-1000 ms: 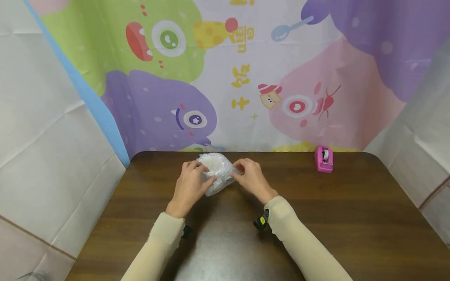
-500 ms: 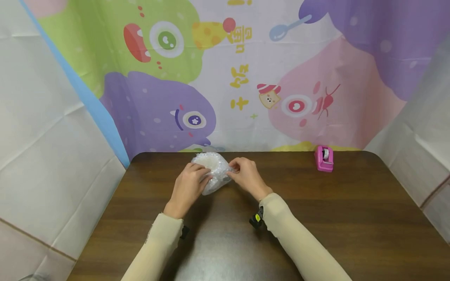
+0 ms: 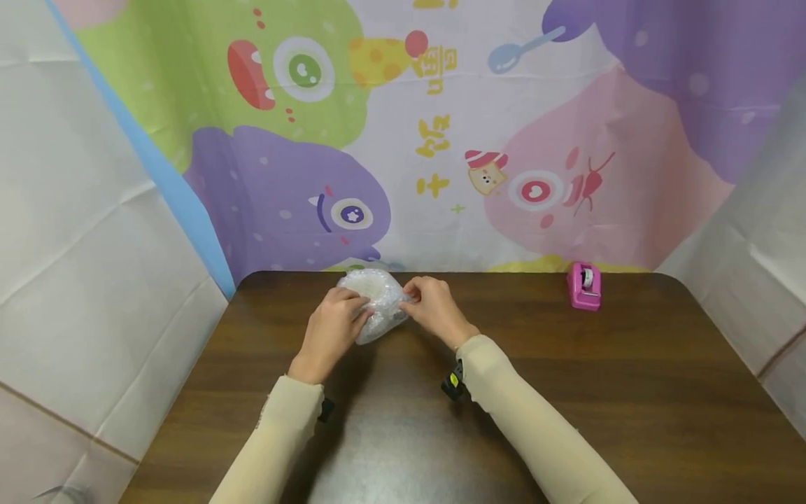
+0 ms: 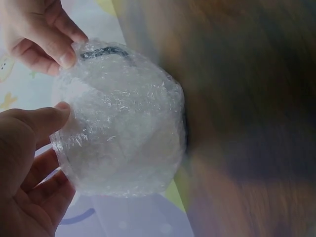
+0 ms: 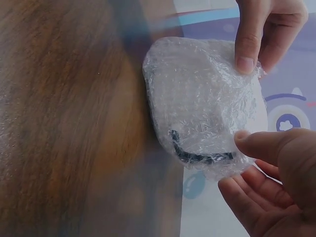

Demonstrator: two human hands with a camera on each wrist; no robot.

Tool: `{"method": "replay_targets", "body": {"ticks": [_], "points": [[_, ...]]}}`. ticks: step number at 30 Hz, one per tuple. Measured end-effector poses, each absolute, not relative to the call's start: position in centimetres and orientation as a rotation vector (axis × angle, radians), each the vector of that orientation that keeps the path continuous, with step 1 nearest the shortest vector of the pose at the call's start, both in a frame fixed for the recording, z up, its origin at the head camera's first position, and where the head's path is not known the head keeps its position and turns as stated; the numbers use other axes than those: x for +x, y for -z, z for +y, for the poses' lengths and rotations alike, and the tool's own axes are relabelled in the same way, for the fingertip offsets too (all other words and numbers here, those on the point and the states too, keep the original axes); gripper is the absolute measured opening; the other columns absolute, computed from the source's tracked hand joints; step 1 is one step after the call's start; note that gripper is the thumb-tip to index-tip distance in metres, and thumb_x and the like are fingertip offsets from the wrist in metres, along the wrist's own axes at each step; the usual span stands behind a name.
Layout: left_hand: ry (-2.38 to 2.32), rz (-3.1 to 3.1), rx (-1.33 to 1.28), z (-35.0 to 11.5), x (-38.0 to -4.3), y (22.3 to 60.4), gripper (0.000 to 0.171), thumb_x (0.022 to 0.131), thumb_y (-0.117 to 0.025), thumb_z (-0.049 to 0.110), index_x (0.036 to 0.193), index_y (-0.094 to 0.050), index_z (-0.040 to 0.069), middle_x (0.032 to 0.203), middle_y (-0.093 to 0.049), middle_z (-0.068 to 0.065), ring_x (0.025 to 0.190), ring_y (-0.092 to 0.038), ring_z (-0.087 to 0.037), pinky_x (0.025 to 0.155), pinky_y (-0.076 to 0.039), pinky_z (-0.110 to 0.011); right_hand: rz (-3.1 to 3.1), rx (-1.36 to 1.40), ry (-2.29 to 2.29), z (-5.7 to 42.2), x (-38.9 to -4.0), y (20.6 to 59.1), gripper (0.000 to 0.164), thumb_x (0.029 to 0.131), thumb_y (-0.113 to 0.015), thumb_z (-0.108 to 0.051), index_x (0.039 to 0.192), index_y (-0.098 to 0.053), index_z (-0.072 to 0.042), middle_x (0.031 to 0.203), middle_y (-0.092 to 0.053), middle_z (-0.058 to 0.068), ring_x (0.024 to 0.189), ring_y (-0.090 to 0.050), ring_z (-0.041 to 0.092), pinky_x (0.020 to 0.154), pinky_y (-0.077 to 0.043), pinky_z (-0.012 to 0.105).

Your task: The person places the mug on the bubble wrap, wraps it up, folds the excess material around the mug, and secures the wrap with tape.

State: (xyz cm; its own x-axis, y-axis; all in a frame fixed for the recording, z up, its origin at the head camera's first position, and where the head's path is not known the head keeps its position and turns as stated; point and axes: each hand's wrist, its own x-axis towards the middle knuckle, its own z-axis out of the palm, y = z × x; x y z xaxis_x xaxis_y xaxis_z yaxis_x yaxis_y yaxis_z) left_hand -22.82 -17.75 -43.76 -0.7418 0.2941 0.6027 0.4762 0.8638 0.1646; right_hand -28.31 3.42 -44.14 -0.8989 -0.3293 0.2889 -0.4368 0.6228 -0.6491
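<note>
A rounded bundle in clear bubble wrap (image 3: 385, 316) stands near the back edge of the table, gripped from both sides. Its pale contents show through the film, and a curved black strip (image 5: 197, 158) is visible near the right hand's end. My left hand (image 3: 330, 329) holds the left part of its upper edge, thumb on the near face and fingers behind. At the right end my right hand (image 3: 436, 308) pinches the wrap between thumb and fingers. What is wrapped cannot be made out.
A pink tape dispenser (image 3: 585, 287) with a roll in it stands at the back right of the dark wooden table (image 3: 567, 392). Behind the table hangs a cartoon-printed cloth (image 3: 434, 231); pale panels (image 3: 94, 210) flank both sides.
Both hands and the wrapped bundle have shifted a little to the left. The right hand keeps its pinch at the bundle's right end. The tape dispenser stays in its place.
</note>
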Motion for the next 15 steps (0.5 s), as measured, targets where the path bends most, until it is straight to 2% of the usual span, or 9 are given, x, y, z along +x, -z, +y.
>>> {"method": "replay_targets", "body": {"ticks": [15], "points": [[0.458, -2.506, -0.495, -18.9, -23.3, 43.4, 0.023, 0.084, -0.086, 0.016, 0.102, -0.080, 0.002, 0.100, -0.074, -0.012, 0.100, -0.068, -0.031, 0.090, -0.059, -0.045, -2.723, 0.657, -1.084, 1.8, -28.8, 43.9, 0.021, 0.088, -0.083, -0.016, 0.102, -0.074, -0.003, 0.098, -0.073, 0.009, 0.090, -0.069, 0.020, 0.081, -0.060, 0.033]]}}
